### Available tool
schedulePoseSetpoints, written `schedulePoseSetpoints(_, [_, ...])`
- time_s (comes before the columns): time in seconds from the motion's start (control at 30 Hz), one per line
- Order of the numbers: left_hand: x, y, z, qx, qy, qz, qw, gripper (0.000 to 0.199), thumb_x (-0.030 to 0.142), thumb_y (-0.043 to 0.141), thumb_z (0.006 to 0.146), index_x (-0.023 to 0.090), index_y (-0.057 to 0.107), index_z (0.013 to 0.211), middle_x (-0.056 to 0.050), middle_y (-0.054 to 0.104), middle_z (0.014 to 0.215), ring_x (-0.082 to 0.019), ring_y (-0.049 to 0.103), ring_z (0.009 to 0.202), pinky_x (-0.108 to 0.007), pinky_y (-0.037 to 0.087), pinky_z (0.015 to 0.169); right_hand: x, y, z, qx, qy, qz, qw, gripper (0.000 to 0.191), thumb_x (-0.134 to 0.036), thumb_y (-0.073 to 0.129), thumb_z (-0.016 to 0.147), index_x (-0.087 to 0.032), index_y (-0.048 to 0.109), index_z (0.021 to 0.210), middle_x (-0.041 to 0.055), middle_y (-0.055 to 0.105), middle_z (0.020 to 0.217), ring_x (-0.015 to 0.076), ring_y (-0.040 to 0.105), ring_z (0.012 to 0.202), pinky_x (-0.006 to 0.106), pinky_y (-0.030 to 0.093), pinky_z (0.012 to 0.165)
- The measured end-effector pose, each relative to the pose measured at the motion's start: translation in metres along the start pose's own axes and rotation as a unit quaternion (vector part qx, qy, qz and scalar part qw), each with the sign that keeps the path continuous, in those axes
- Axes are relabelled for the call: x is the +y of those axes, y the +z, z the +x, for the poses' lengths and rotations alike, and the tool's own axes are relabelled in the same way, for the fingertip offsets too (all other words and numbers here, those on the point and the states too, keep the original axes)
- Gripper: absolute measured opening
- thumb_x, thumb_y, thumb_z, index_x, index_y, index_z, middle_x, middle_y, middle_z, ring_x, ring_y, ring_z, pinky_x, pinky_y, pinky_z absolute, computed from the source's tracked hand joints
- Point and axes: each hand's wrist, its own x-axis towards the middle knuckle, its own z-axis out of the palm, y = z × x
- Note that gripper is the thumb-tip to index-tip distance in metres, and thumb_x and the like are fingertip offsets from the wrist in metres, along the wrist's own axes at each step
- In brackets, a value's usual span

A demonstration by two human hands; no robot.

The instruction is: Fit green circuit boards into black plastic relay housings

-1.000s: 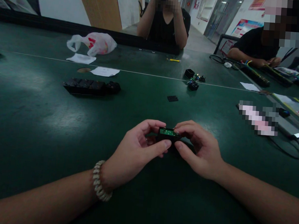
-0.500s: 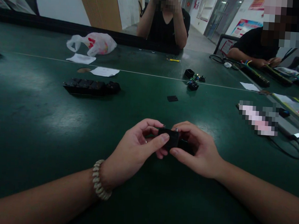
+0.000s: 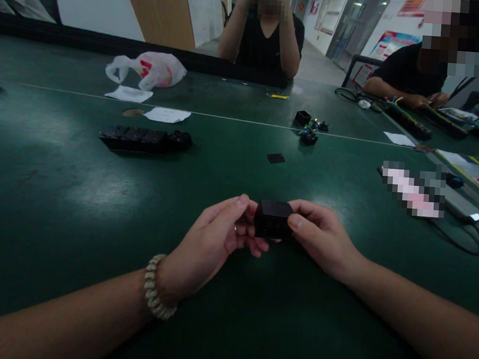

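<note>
A small black box-shaped part (image 3: pixel 273 219) is held above the green table (image 3: pixel 95 246), near the middle of the view. My right hand (image 3: pixel 325 237) grips its right end, thumb on the near face. At its left side is my left hand (image 3: pixel 217 238), thumb raised and off the part, fingers apart and partly behind it; some fingertips are hidden there. Farther off lies a thin black plate (image 3: pixel 276 158). Beyond that are an open black box (image 3: pixel 303 118) and a small black part with coloured wires (image 3: pixel 308 137).
A long black segmented object (image 3: pixel 138 139) lies at the left, with paper sheets (image 3: pixel 168 115) and a plastic bag (image 3: pixel 160 70) behind it. A blurred-out device (image 3: pixel 413 191) and its cable are at the right. Two people sit across the table.
The black part has turned and now shows a larger box face. My left thumb has lifted off it, while my right thumb has moved up onto its near face.
</note>
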Motion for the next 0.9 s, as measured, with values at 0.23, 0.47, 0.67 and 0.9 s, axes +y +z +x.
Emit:
schedulePoseSetpoints(0.23, [0.0019, 0.0004, -0.0012, -0.009, 0.005, 0.033, 0.999, 0.037, 0.052, 0.069, 0.098, 0.015, 0.067, 0.097, -0.012, 0.081, 0.089, -0.019, 0.069, 0.072, -0.03, 0.055, 0.065, 0.0043, -0.0022, 0.0025, -0.009, 0.005, 0.033, 0.999, 0.033, -0.05, 0.081, 0.093, -0.018, 0.077, 0.096, 0.0039, 0.074, 0.085, 0.0163, 0.07, 0.077, 0.033, 0.056, 0.076])
schedulePoseSetpoints(0.47, [0.0038, 0.0029, -0.0031, 0.011, -0.013, 0.028, 0.999, 0.04, 0.052, 0.077, 0.092, 0.014, 0.069, 0.099, -0.013, 0.082, 0.088, -0.018, 0.07, 0.07, -0.029, 0.055, 0.063, 0.0003, -0.0004, 0.0031, -0.004, 0.012, 0.032, 0.999, 0.036, -0.052, 0.083, 0.09, -0.017, 0.075, 0.09, 0.0032, 0.074, 0.079, 0.0162, 0.069, 0.072, 0.033, 0.058, 0.074])
schedulePoseSetpoints(0.67, [0.003, 0.0004, -0.0015, 0.014, -0.011, 0.048, 0.999, 0.035, 0.045, 0.086, 0.088, 0.014, 0.074, 0.097, -0.009, 0.082, 0.084, -0.016, 0.07, 0.068, -0.027, 0.056, 0.063, -0.0006, -0.0002, 0.0044, -0.009, 0.037, 0.046, 0.998, 0.038, -0.053, 0.084, 0.089, -0.016, 0.076, 0.095, 0.0045, 0.076, 0.081, 0.0165, 0.072, 0.072, 0.033, 0.06, 0.073])
schedulePoseSetpoints(0.9, [0.002, 0.0011, -0.0027, 0.02, -0.007, 0.054, 0.998, 0.033, 0.047, 0.083, 0.09, 0.015, 0.074, 0.087, -0.006, 0.079, 0.078, -0.015, 0.068, 0.065, -0.027, 0.055, 0.061, -0.0007, -0.0005, 0.0059, -0.013, 0.048, 0.05, 0.998, 0.044, -0.059, 0.084, 0.087, -0.016, 0.076, 0.092, 0.0032, 0.075, 0.074, 0.0157, 0.072, 0.068, 0.032, 0.061, 0.07])
